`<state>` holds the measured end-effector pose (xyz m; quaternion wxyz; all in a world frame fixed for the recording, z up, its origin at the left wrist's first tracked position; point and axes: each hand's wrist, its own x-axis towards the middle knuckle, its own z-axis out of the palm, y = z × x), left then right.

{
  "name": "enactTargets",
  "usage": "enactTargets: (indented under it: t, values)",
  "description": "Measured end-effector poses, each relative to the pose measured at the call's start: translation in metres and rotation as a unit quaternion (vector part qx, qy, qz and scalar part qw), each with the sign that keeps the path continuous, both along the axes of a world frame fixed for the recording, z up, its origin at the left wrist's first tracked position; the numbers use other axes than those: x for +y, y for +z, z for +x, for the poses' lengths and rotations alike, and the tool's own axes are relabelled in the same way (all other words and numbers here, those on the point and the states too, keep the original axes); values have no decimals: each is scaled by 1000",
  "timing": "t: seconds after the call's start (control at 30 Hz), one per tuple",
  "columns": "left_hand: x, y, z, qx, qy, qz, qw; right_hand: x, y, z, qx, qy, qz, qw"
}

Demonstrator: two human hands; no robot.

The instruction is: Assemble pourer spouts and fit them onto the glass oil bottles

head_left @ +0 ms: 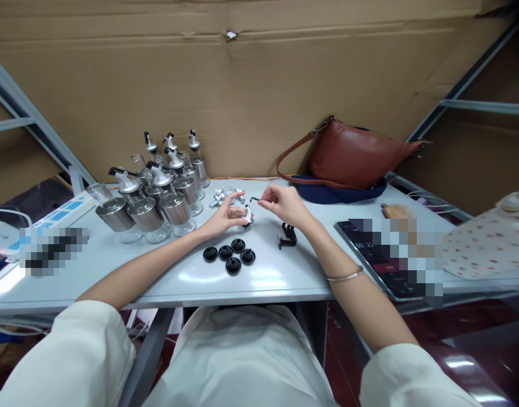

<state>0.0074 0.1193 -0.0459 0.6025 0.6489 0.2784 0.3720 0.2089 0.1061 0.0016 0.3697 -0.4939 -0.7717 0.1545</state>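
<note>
My left hand (225,217) is closed round a small white and black spout piece (247,215), held just above the grey table (166,265). My right hand (284,204) pinches a thin black lever part (254,199) right beside that piece. Several black round caps (229,255) lie in a cluster in front of my left hand. A few black lever parts (288,236) lie near my right wrist. Loose silver spout parts (226,196) lie just behind my hands.
Several glass and steel dispenser bottles (157,192) stand at the back left. A brown leather bag (352,155) rests on dark cloth at the back right. A tablet (369,249) lies at right, a power strip (60,217) at left. Cardboard walls the back.
</note>
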Motion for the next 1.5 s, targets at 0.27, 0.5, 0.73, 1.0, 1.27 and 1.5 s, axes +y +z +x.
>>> enactTargets:
  t: [0.27, 0.5, 0.73, 1.0, 1.27, 1.5]
  values:
    - [-1, -1, 0, 11, -3, -7, 1000, 0, -6, -6, -22, 12, -14, 1000]
    - [0, 0, 0, 4, 14, -4, 1000, -2, -4, -7, 6, -2, -16, 1000]
    - [1, -2, 0, -1, 15, 8, 1000, -4, -3, -10, 18, -28, 4, 999]
    - [1, 0, -2, 16, 37, -4, 999, -4, -3, -8, 12, 22, -23, 999]
    - [-1, 2, -1, 1, 26, -3, 1000, -2, -4, -9, 45, -25, -22, 998]
    - [2, 0, -3, 14, 47, -20, 999, 0, -10, -10, 51, 19, -61, 997]
